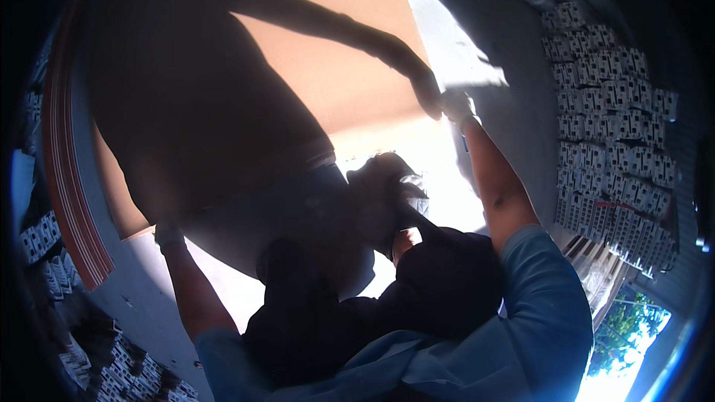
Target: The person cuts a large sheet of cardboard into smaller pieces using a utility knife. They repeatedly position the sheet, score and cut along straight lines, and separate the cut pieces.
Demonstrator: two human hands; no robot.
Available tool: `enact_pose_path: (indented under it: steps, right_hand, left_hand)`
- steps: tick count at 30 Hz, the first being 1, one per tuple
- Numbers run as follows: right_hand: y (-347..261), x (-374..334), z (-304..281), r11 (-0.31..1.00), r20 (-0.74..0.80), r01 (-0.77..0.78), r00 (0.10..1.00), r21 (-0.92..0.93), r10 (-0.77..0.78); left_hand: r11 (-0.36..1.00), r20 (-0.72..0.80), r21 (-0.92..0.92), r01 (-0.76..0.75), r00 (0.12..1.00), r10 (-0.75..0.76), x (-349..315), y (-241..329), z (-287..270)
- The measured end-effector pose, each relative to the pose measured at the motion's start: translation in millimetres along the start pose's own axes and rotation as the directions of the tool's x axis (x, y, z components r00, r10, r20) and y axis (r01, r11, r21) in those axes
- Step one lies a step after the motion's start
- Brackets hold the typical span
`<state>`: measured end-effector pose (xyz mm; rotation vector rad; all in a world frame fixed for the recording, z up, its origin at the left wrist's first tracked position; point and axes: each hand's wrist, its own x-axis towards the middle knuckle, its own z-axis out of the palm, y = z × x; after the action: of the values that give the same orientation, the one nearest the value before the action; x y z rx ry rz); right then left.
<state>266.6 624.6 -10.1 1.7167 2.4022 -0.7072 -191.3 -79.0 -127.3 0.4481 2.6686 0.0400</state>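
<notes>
A large brown cardboard sheet (335,78) spreads out in front of me, and my own dark shadow falls across much of it. My right hand (459,106), in a light glove, is closed at the sheet's near right corner. At the near left corner, my left hand (169,234) grips the edge; it lies in shadow, so its fingers show poorly. My two arms are spread wide, with the sheet's near edge between them.
Stacks of white-and-dark printed packs (611,119) stand along the right. More packs (134,365) lie at the lower left. A striped brown strip (65,156) curves along the left. Bright sunlight strikes the floor (458,179), and greenery (629,324) shows through an opening at the lower right.
</notes>
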Motion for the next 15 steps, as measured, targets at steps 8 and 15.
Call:
enact_pose_path:
  steps: [8, 15]
  right_hand:
    - [1, -5, -7, 0.993, 0.185, -0.038, 0.981, -0.111, 0.058]
    - [10, -7, 1, 0.983, 0.152, -0.142, 0.981, 0.117, 0.123]
  left_hand:
    - [-0.032, 0.187, -0.982, 0.184, 0.96, -0.208, -23, 15, -4]
    - [-0.144, 0.15, -0.983, 0.112, 0.945, -0.291, -31, 15, -8]
